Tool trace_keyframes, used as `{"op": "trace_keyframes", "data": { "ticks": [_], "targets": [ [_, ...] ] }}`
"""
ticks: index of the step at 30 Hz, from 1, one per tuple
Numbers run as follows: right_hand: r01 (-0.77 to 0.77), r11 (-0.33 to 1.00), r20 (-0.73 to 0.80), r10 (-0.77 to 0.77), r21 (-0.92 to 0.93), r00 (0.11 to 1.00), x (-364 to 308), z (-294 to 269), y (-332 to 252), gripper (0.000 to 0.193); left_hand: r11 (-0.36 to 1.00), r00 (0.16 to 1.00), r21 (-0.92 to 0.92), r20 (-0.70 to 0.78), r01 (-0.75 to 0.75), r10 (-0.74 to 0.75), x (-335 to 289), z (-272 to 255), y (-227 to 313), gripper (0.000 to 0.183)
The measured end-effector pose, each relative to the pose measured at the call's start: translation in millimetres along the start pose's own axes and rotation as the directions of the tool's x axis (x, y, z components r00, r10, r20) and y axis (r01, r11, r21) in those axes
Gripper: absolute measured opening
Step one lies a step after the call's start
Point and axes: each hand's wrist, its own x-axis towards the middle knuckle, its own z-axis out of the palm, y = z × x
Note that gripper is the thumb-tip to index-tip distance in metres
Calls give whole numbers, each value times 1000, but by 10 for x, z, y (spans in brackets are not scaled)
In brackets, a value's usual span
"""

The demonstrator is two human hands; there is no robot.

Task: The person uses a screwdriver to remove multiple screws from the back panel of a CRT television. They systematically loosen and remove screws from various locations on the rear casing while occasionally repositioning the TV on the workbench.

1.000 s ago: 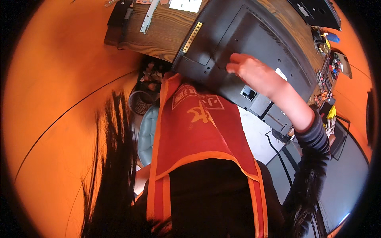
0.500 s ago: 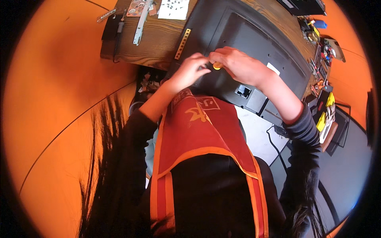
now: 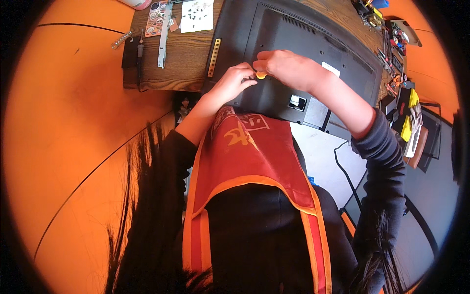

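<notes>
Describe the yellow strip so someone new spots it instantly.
On the wooden table, find the big black panel. Near the panel's left edge, up and left of the left hand, runs a narrow yellow strip. Unlike the plain metal rail on the wood further left, it carries a row of dark spots.

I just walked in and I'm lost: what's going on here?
A person's right grip holds a small yellow object over a black flat-screen back panel on a wooden table. The left grip is close beside it; whether it holds anything is hard to tell. To the left, a white sheet bears small dark pieces.
</notes>
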Motion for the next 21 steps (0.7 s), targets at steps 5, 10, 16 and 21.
{"op": "trace_keyframes", "data": {
  "ticks": [5, 10, 16, 21],
  "targets": [
    [-264, 963, 200, 268, -51, 942, 18, -80, -6, 23, 998, 999, 59, 7, -38, 38, 15, 25, -28, 13],
    [18, 1000, -63, -18, 4, 998, 40, 28, -11, 25, 995, 994, 62, -66, -78, 82, -18, 64, -23, 13],
    [-140, 989, 69, 138, 36, 988, 96, 32, 49, 27, 997, 998, 81, -58, 1, 3, -14, 55, -28, 16],
    [32, 999, -119, -31, 5, 992, 40, 35, -49, 23, 997, 991, 78, -133, 25, -14, -40, 138, -40, 19]
  ]
}}
